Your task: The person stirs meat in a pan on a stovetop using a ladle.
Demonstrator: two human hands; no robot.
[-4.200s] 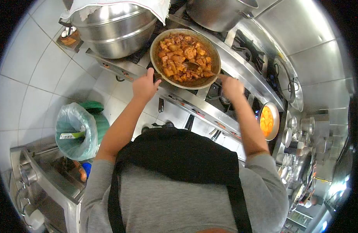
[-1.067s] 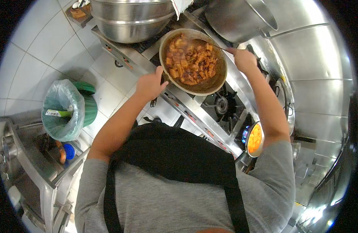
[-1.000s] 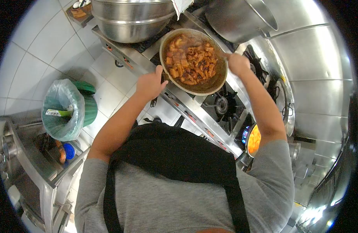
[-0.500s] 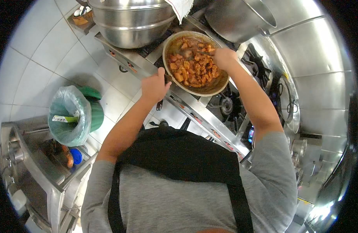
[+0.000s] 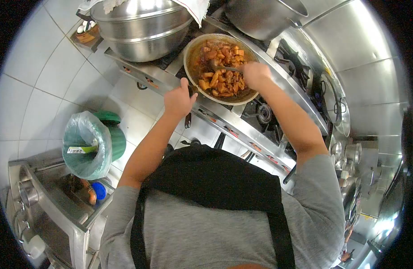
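Observation:
A wide frying pan (image 5: 245,98) sits on the stove, holding chunks of browned meat (image 5: 222,84) in a dark reddish sauce. My left hand (image 5: 178,99) is closed around the pan's dark handle (image 5: 188,121), whose end sticks out below the fist. Over the pan's right side, my right hand (image 5: 258,75) grips a cooking spoon (image 5: 229,68). The spoon's shaft points left, and its bowl is among the chunks near the pan's middle, partly covered by food.
A large steel pot (image 5: 141,33) with a cloth (image 5: 193,9) on top stands left of the pan; another pot (image 5: 262,20) is behind it. A burner (image 5: 263,113) lies to the right. A lined green bin (image 5: 118,143) and a steel counter (image 5: 45,228) stand at left.
The spoon and my right hand have shifted within the pan, turning the chunks and baring more of the pan's left side. My left hand keeps its hold. The whole view has tilted slightly.

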